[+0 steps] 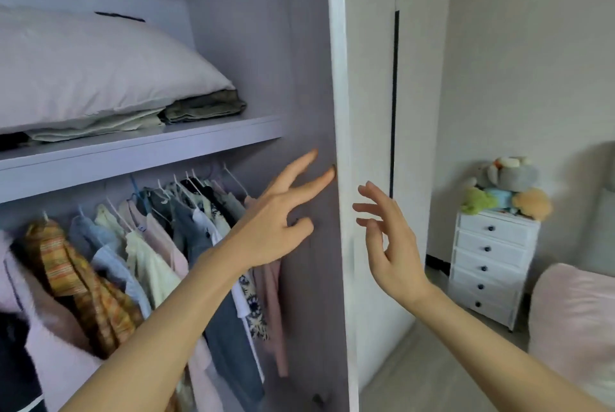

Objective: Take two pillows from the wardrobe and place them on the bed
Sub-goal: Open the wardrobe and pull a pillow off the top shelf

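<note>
One plump, soft white pillow (100, 72) atop folded cloth (203, 107), smooth lilac shelf (139, 152).

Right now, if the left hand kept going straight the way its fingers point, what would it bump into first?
Most likely the wardrobe's open door: the left hand points up and right, its fingertips near or already at the door's inner face; depth is unclear.
</note>
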`<state>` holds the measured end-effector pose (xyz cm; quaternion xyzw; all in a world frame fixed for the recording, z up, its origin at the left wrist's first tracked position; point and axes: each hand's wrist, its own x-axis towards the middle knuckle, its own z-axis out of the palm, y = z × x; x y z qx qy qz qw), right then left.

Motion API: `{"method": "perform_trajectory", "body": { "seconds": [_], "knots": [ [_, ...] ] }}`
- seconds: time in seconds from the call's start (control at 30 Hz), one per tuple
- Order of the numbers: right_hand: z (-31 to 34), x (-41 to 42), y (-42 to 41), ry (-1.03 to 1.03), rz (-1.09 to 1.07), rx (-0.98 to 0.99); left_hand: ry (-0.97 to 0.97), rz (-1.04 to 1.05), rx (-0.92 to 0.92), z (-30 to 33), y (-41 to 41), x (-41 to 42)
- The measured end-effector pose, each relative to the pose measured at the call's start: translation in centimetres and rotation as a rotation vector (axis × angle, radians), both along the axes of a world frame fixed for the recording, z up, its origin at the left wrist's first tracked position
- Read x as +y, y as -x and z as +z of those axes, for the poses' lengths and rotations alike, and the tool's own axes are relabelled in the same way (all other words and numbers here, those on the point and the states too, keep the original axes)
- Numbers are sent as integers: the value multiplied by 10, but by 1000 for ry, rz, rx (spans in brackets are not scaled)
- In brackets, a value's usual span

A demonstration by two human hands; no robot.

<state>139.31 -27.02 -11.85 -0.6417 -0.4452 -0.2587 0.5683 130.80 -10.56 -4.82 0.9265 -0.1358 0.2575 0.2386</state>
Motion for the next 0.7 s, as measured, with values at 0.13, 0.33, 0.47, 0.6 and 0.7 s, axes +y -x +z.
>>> {"method": "perform_trajectory", "body": {
  "seconds": [0.13, 0.33, 0.47, 0.6, 0.7],
  "knots": [
    [2, -25, -10, -15, -125, -20, -108, -86, -38, 14, -43, -31],
    [3, -53, -54, 37, -491, -19, -299, -41, -29, 20, -113, -66],
    [9, -63, -78, 114, -649, 74, -421, 25, -17, 18, -150, -86],
    [15, -68, -95, 173, -711, 194, -460, 57, 11, 18, -173, -94],
    [16, -68, -104, 198, -738, 227, -470, 56, 12, 21, -181, -96]
  ]
}}
